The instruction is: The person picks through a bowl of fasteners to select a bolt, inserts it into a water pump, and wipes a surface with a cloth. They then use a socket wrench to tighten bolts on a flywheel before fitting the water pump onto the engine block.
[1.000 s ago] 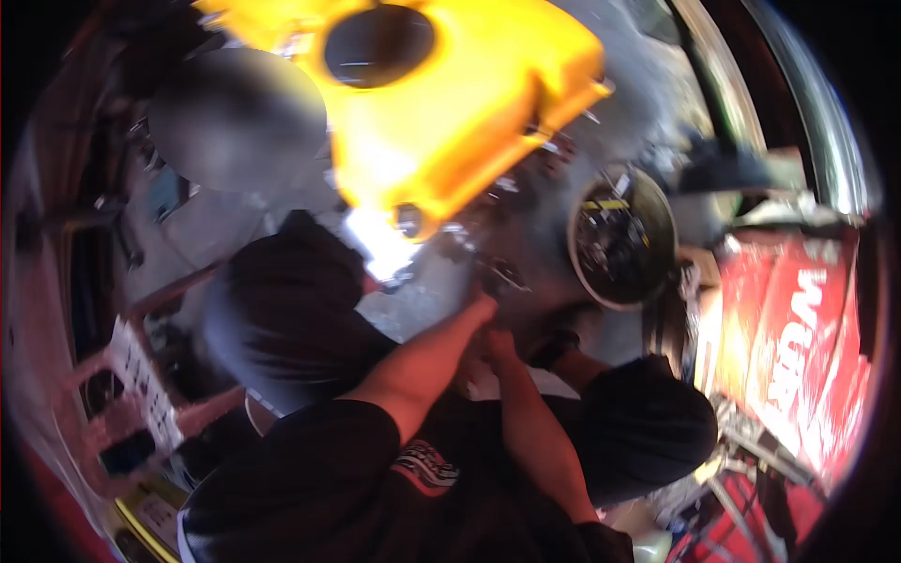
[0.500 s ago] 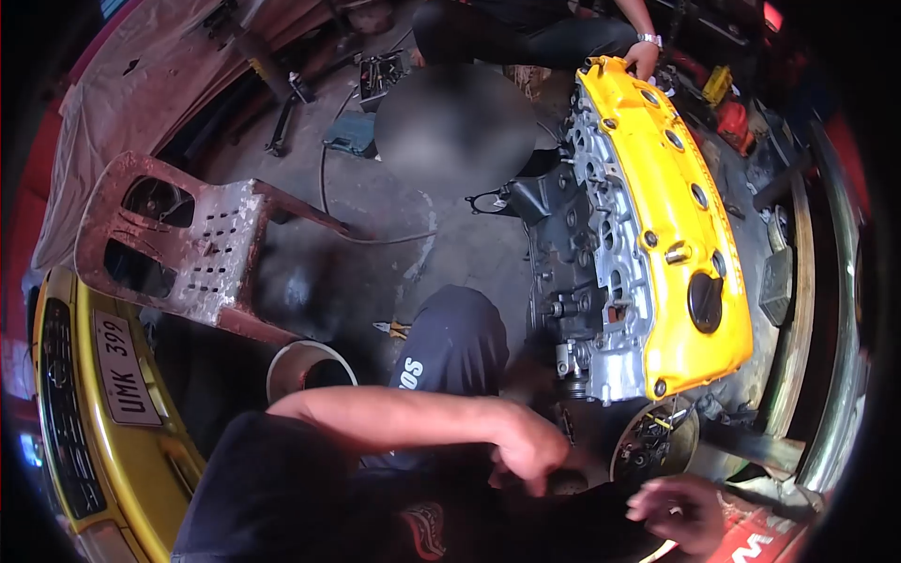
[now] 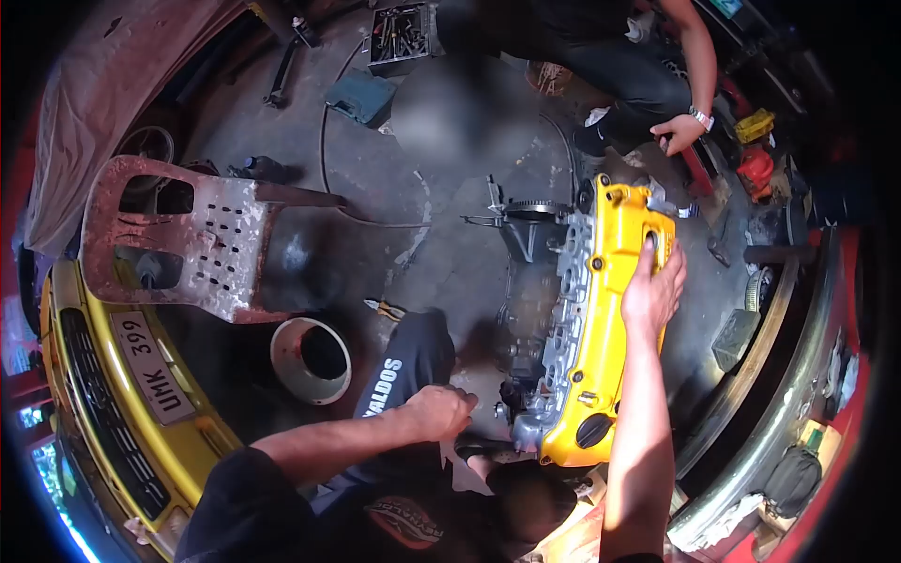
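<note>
A car engine with a yellow valve cover (image 3: 610,328) stands at the right, its grey cylinder head (image 3: 570,300) facing left. On the far half of the cover lies my right hand (image 3: 654,291), fingers stretched along its right side and thumb by a round hole. A black oil cap (image 3: 593,431) sits at the cover's near end. My left hand (image 3: 443,413) hovers by my left knee, apart from the engine, with its fingers curled closed. Whatever may be inside those fingers is hidden. At the engine's far end shows a toothed flywheel (image 3: 537,208).
A worn plastic chair (image 3: 230,239) and a pale bucket (image 3: 283,361) stand left. Pliers (image 3: 385,309) lie on the floor. Across from me sits a co-worker, whose hand (image 3: 682,131) is beyond the engine. A toolbox (image 3: 404,64) lies farther back; a yellow car's bumper (image 3: 192,450) is near left.
My right hand has gone from the lower right up onto the valve cover. My left hand has shifted left and up. The co-worker's hand has left the cover's far end. The view has turned.
</note>
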Demonstrator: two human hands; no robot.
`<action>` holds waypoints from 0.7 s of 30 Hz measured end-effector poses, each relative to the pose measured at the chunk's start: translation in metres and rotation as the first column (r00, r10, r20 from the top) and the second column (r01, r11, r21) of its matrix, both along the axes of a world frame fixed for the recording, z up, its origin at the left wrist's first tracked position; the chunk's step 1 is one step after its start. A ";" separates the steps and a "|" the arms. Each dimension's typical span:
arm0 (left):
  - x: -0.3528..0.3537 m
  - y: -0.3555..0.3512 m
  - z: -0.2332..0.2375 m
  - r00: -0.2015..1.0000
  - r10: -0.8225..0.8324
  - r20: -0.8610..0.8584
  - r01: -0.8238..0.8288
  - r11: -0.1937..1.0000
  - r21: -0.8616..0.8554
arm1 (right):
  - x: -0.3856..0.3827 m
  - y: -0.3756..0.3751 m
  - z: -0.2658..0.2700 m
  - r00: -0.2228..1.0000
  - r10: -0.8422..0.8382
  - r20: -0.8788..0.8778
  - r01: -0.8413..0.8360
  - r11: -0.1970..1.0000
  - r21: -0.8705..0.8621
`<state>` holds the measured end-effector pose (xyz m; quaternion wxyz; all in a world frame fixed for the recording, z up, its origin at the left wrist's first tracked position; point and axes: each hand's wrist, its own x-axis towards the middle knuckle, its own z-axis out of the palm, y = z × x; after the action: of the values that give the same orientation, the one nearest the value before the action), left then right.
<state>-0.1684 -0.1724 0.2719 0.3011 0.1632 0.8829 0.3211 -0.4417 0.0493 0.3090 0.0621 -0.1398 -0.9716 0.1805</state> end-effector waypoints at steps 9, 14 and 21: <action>-0.034 -0.059 0.085 0.908 0.266 0.323 -0.282 0.959 0.004 | -0.004 0.008 -0.007 0.994 0.112 -0.007 -0.111 0.992 0.065; -0.049 -0.126 0.098 0.861 0.446 0.243 -0.438 0.895 -0.090 | -0.007 0.007 -0.004 0.992 0.122 0.043 -0.125 0.987 0.100; -0.066 -0.177 0.119 0.780 0.557 0.286 -0.468 0.822 -0.323 | -0.010 0.001 -0.003 0.986 0.159 0.040 -0.163 0.980 0.112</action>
<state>-0.2339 -0.3490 0.3908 0.3787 -0.1847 0.8525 0.3095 -0.4516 0.0501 0.3057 0.0400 -0.0598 -0.9893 0.1267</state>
